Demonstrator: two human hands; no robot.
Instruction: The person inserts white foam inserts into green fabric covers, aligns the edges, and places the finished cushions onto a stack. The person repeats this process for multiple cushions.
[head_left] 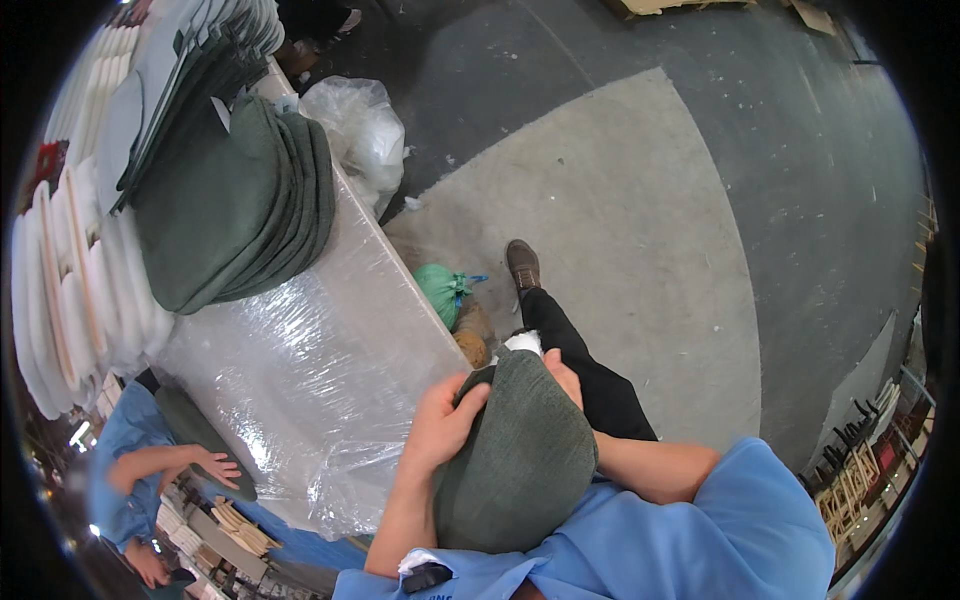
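Against my body I hold a dark green cushion cover [525,450], its rounded end toward me. White padding [522,343] shows at its far edge. My left hand [445,415] grips the left edge, with the thumb on top and the fingers out of sight. At the right far edge, my right hand [565,380] is closed on the cover, partly hidden behind it. To the left on the table lies a stack of matching green covers [230,200].
Clear plastic film wraps the table [300,370]. White padded pieces [85,290] are stacked along its left side. A co-worker's hand [215,465] touches another green piece [195,425] at lower left. A green bag [440,290] and a clear plastic bag [365,130] sit beside the table.
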